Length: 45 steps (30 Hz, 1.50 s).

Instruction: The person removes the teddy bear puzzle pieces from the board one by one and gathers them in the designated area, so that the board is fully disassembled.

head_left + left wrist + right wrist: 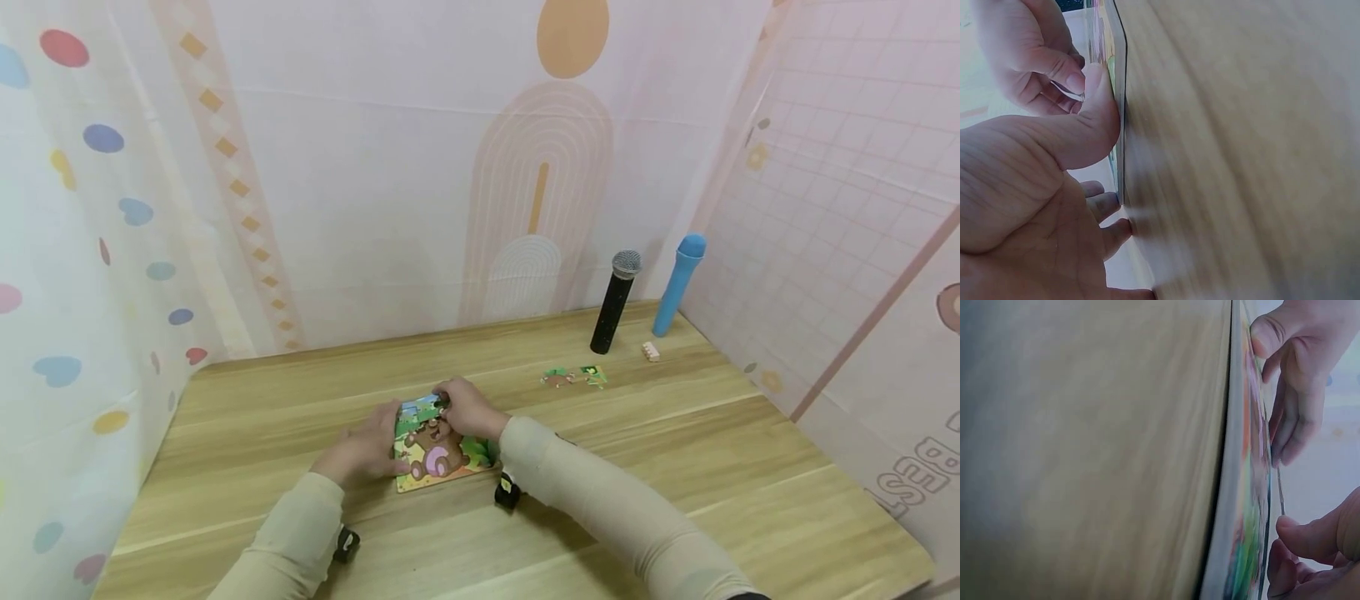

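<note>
A jigsaw puzzle board point(437, 463) with a brown bear picture lies flat on the wooden table point(315, 400). My left hand point(365, 446) rests along its left edge; the left thumb point(1099, 103) touches the top face while the other fingers reach past the edge to the tabletop. Over the upper right part of the board, my right hand point(471, 410) pinches a thin puzzle piece point(1280, 490) between thumb and fingertips. From the side, this piece shows only as a narrow edge, and the right hand covers part of the picture.
Loose puzzle pieces point(557, 380) lie to the right of the board. Behind them, a black microphone point(613, 302) and a blue microphone point(675, 292) stand near a small pale block point(650, 352). A patterned curtain point(375, 208) hangs along the table's back edge.
</note>
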Tool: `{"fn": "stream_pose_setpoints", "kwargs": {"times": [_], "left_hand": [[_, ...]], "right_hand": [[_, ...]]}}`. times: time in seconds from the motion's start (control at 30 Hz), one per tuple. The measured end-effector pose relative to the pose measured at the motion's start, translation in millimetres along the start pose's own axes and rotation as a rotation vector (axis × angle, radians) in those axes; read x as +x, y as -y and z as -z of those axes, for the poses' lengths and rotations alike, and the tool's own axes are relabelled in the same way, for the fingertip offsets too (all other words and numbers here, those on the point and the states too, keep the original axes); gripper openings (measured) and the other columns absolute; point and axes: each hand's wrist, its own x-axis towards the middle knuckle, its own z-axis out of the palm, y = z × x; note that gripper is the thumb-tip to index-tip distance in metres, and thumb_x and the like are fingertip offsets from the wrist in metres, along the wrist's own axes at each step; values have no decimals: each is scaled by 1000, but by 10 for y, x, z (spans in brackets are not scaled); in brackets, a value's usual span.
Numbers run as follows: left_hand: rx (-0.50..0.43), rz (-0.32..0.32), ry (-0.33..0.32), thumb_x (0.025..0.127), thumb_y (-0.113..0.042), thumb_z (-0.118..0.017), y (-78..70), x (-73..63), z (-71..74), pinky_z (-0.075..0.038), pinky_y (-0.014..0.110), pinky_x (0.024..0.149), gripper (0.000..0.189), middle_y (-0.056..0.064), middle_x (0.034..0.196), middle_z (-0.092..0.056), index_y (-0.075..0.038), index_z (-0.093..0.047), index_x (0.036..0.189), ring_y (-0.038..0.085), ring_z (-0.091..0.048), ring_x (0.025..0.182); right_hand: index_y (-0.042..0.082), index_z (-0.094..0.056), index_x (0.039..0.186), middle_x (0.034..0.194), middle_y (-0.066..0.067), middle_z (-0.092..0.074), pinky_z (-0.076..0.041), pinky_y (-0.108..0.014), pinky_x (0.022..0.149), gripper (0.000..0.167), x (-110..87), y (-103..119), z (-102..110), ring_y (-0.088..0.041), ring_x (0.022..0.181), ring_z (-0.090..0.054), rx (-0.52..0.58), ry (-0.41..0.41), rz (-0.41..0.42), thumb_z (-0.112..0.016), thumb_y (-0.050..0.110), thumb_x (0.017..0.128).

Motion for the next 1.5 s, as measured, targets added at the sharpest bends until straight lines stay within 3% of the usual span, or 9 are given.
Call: {"fn": "stream_pose_setpoints", "kwargs": {"times": [0.3,0.5,0.6,0.7,0.9,1.13,1.3,1.5], "left_hand": [[17,2,-19,87,-32,-80,32,16,-36,-9,81,108,109,36,161,-13,11,-8,157,51,-13,149],[16,-6,-23,86,-38,-79,126,94,-83,-5,80,109,113,34,163,-11,9,-6,158,50,-11,151],[18,4,-2,87,-38,-78,74,52,-47,-5,79,110,113,33,163,-9,9,-4,158,49,-10,151],[18,10,12,89,-36,-77,16,12,-6,-5,79,110,110,34,163,-9,9,-4,158,49,-10,151],[20,13,4,88,-32,-78,-27,-21,9,-7,79,110,108,36,162,-11,11,-7,157,50,-12,150],[20,6,10,89,-29,-78,21,-25,-24,-7,81,108,106,37,161,-11,13,-7,156,52,-12,149],[17,3,12,90,-30,-77,19,-47,-26,-9,82,107,105,37,161,-11,13,-7,156,52,-12,149],[31,-5,6,90,-32,-76,0,-12,-12,-9,81,108,106,36,162,-11,11,-6,157,51,-12,150]], "right_hand": [[-2,-61,135,116,-14,-60,-50,-29,87,40,-10,-61,56,-22,108,-57,-30,3,18,-62,-7,95],[-5,-57,139,122,-19,-59,-51,-28,68,46,-21,-118,112,-23,101,-59,71,22,7,-55,-16,94],[-4,-57,139,124,-19,-61,-55,-32,76,47,-20,-148,142,-24,105,-61,90,9,8,-54,-17,94],[-4,-60,136,119,-16,-64,-53,-33,92,44,-6,-178,186,-21,106,-59,66,-17,20,-57,-15,93],[-7,-58,136,117,-16,-60,-54,-37,94,45,-32,-223,271,-24,106,-58,128,-14,-8,-54,-18,93],[-10,-59,133,115,-17,-62,-55,-32,91,43,-47,-288,307,-25,107,-62,113,-23,10,-56,-18,91],[-9,-58,134,120,-19,-62,-53,-37,98,44,-15,-376,323,-30,115,-62,138,-30,-30,-57,-18,92],[-7,-58,136,120,-19,-62,-54,-39,95,44,-25,-510,463,-32,115,-62,141,-58,-46,-55,-18,93]]}}
